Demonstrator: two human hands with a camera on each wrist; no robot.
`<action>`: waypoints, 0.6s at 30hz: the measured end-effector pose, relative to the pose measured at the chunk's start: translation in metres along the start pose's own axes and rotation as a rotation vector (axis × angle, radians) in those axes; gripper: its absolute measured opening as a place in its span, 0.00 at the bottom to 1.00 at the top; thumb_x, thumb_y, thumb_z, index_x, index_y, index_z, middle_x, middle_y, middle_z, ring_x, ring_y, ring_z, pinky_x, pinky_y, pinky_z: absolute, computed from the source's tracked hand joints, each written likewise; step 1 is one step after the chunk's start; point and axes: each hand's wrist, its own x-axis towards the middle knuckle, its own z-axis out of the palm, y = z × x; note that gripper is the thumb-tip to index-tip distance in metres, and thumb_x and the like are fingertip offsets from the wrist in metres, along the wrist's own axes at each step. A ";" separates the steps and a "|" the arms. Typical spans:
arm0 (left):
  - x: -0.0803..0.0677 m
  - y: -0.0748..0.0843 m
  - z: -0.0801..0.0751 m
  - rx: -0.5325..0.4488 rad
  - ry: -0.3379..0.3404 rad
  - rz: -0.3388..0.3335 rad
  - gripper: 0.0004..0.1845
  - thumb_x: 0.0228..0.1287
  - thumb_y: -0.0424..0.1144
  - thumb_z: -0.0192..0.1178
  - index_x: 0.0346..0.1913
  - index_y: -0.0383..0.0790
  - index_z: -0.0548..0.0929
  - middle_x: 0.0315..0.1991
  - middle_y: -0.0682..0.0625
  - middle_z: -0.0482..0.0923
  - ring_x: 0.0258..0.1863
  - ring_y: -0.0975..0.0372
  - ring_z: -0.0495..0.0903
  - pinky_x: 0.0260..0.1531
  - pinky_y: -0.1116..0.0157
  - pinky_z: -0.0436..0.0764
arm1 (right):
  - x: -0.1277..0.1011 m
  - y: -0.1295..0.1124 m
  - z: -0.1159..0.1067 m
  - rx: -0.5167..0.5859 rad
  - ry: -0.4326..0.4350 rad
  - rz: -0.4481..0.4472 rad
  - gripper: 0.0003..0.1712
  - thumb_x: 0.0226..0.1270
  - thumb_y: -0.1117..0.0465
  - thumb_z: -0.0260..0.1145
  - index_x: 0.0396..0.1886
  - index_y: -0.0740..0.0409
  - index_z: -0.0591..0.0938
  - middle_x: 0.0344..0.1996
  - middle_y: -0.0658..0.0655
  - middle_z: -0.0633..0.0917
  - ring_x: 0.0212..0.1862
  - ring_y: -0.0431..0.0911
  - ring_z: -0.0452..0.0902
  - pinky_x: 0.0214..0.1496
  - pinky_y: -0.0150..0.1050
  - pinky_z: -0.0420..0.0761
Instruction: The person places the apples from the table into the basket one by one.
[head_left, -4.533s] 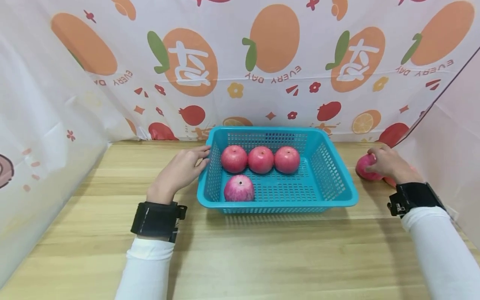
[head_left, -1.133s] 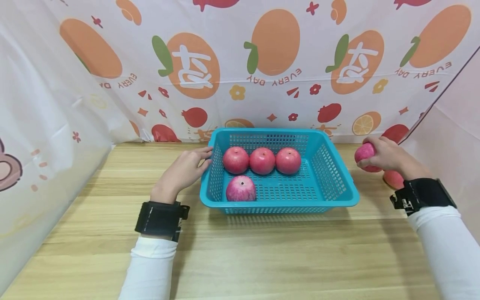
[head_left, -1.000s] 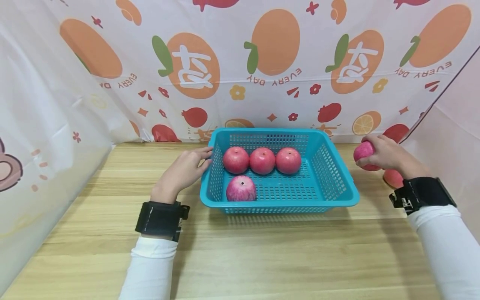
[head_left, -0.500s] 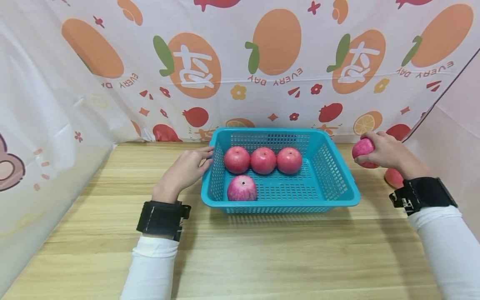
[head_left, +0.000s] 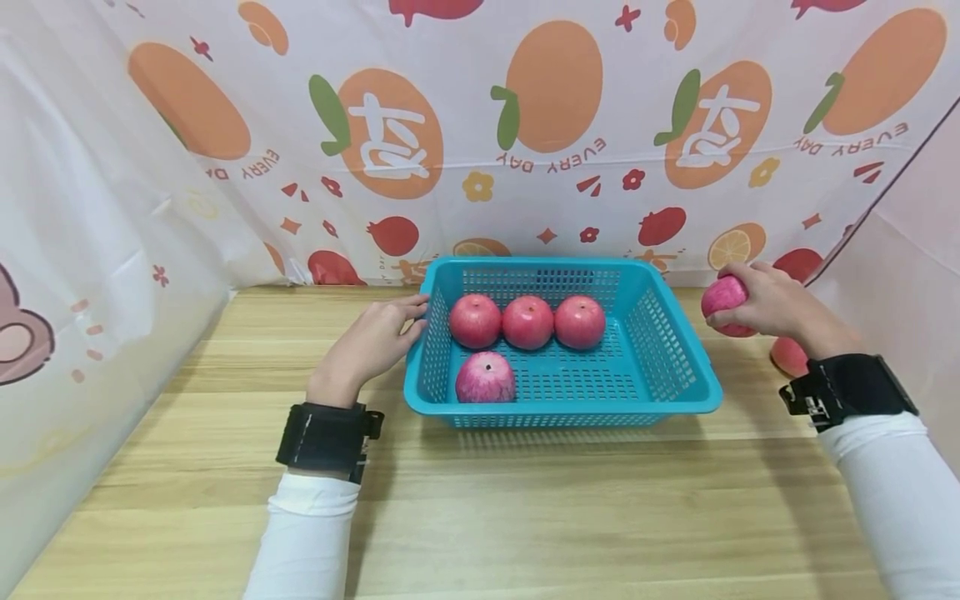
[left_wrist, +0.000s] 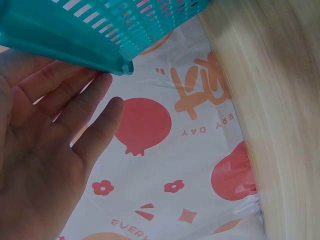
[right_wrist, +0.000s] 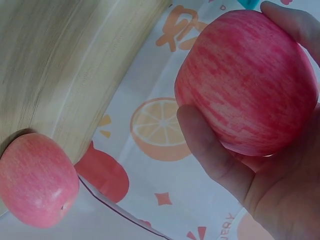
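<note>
Teal basket (head_left: 675,367), pink-red streaked apple (head_left: 722,296)

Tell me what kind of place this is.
Probably a staged tabletop booth, not a real kitchen: a wooden table walled on three sides by fruit-printed plastic sheeting, with only a blue basket of apples and the two hands at work.

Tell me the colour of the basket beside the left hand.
The basket is teal blue plastic mesh; the head view shows it best.

The right hand (head_left: 776,304) hides most of the held apple (head_left: 722,296); the apple on the table (head_left: 787,356) sits half behind the wrist band (head_left: 847,390)
</note>
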 end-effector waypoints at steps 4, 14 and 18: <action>0.000 0.000 0.001 -0.005 -0.001 -0.001 0.23 0.73 0.32 0.60 0.67 0.24 0.74 0.68 0.32 0.70 0.31 0.56 0.82 0.21 0.70 0.75 | 0.000 -0.002 -0.001 -0.003 0.003 -0.006 0.40 0.56 0.53 0.76 0.62 0.67 0.68 0.53 0.76 0.70 0.53 0.72 0.65 0.42 0.64 0.82; 0.001 0.000 0.000 0.005 -0.003 -0.001 0.23 0.73 0.32 0.60 0.67 0.24 0.74 0.69 0.32 0.70 0.47 0.46 0.84 0.25 0.69 0.79 | 0.001 -0.011 -0.005 -0.020 0.001 -0.014 0.42 0.56 0.53 0.76 0.64 0.66 0.68 0.53 0.75 0.71 0.53 0.71 0.65 0.43 0.65 0.81; 0.001 0.001 0.000 0.003 -0.004 -0.003 0.23 0.74 0.32 0.60 0.67 0.24 0.74 0.69 0.32 0.69 0.43 0.49 0.84 0.23 0.69 0.77 | 0.001 -0.015 -0.006 -0.022 -0.002 -0.022 0.41 0.56 0.53 0.76 0.64 0.66 0.68 0.55 0.75 0.71 0.55 0.71 0.64 0.43 0.65 0.81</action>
